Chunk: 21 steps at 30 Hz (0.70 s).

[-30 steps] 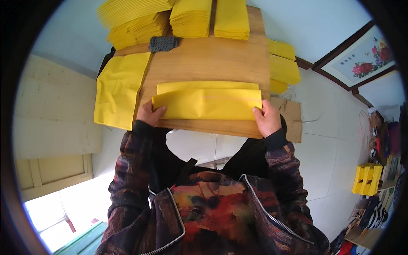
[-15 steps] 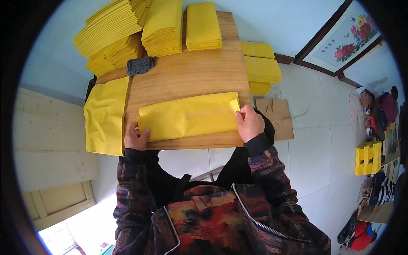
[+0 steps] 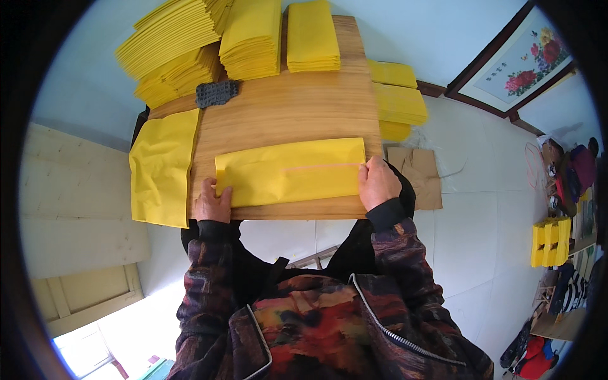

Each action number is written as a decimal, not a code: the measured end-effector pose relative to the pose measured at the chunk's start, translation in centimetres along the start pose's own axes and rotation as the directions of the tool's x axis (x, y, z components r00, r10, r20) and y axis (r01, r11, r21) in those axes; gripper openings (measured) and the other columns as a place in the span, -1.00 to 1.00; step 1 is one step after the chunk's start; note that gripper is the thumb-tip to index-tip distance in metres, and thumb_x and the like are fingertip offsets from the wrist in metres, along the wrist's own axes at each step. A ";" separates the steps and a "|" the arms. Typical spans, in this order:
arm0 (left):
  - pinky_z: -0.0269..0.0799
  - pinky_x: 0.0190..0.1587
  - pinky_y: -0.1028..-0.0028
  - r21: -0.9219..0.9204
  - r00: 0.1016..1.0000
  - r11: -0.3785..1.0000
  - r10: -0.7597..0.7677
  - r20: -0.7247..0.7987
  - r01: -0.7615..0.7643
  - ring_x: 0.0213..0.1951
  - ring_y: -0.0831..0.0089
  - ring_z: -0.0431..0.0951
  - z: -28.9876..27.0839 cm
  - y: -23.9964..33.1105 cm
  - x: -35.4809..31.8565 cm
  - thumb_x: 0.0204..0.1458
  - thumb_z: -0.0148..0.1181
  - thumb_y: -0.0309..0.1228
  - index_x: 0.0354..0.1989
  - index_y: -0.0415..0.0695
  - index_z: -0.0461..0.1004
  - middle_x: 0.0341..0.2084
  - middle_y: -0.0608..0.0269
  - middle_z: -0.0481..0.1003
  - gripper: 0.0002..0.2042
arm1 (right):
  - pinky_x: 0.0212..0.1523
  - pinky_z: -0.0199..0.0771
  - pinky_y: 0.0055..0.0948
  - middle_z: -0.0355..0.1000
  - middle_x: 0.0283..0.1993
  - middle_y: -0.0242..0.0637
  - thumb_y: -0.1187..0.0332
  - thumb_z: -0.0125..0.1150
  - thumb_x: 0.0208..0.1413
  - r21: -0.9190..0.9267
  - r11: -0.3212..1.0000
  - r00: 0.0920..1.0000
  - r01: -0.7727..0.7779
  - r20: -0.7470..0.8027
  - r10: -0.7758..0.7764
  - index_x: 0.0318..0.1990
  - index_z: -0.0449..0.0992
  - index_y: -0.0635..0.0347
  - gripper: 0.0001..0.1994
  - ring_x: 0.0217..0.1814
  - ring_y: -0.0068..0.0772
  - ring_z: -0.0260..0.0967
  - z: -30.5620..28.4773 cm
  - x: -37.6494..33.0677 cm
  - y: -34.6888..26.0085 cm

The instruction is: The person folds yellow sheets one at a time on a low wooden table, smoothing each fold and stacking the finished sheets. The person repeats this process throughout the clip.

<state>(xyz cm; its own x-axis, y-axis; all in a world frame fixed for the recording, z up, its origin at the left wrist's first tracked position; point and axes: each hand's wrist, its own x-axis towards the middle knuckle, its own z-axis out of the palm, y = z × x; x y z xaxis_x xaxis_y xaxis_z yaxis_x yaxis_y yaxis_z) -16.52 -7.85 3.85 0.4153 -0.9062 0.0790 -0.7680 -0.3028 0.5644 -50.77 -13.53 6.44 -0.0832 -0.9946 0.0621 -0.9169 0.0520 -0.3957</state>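
A yellow folded sheet (image 3: 291,177), long and narrow with a thin pinkish line along it, lies across the near part of the wooden table (image 3: 285,111). Its left end is between the thumb and fingers of my left hand (image 3: 214,201), where a small edge looks turned over. My right hand (image 3: 381,183) is closed at the right end, thumb and fingers pinching the edge. Left of my left hand, a creased yellow sheet (image 3: 161,168) hangs partly past the table's edge.
Tall stacks of folded yellow sheets (image 3: 252,41) line the far side, with a lower stack (image 3: 313,38) beside them. A dark grey textured pad (image 3: 216,94) lies before the stacks. Yellow bundles (image 3: 400,104) and brown cardboard (image 3: 415,177) are right of the table.
The flap turned up at the sheet's right end now lies flat along the edge under my right hand. A small fold now shows at the left end. The whole view has shifted slightly.
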 end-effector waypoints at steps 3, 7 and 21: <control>0.37 -0.31 0.21 0.061 1.000 0.998 0.001 -0.025 0.001 -0.38 0.08 0.52 -0.1 0.3 -0.3 -0.07 0.30 -0.25 -0.10 -0.08 0.35 -0.49 0.07 0.52 -0.61 | -0.38 0.44 -0.04 0.46 -0.31 -0.08 0.23 0.09 0.13 -0.032 0.999 1.000 -0.026 0.007 0.026 -0.31 0.36 0.19 -0.79 -0.33 0.07 0.46 0.0 -0.1 -0.1; 0.30 -0.14 0.19 0.168 0.985 0.984 0.080 -0.151 -0.054 -0.33 0.09 0.51 0.3 0.2 -0.7 -0.11 0.33 -0.20 -0.11 -0.06 0.36 -0.48 0.16 0.51 -0.58 | -0.39 0.44 -0.02 0.47 -0.29 -0.08 0.21 0.09 0.13 -0.094 0.995 1.000 -0.029 0.000 0.029 -0.28 0.36 0.20 -0.77 -0.33 0.10 0.46 0.3 -0.2 0.0; 0.16 0.02 0.16 0.143 0.987 0.989 -0.004 -0.164 0.028 -0.19 0.11 0.47 0.3 0.9 -1.3 -0.13 0.32 -0.10 -0.11 -0.06 0.37 -0.39 0.13 0.53 -0.54 | 0.33 -0.10 0.11 0.05 0.34 -0.17 0.13 0.28 -0.01 0.035 0.798 0.798 0.602 0.006 -0.602 0.21 0.25 0.12 -0.37 0.42 -0.04 -0.08 2.7 -3.8 -5.3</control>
<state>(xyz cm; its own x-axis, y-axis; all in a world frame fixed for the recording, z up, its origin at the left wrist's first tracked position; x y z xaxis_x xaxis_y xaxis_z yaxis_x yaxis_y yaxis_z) -17.91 -7.09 4.02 0.4925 -0.8445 0.2102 -0.8179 -0.3667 0.4433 -44.52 -10.31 5.79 0.4881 -0.8258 0.2826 -0.7681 -0.5602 -0.3103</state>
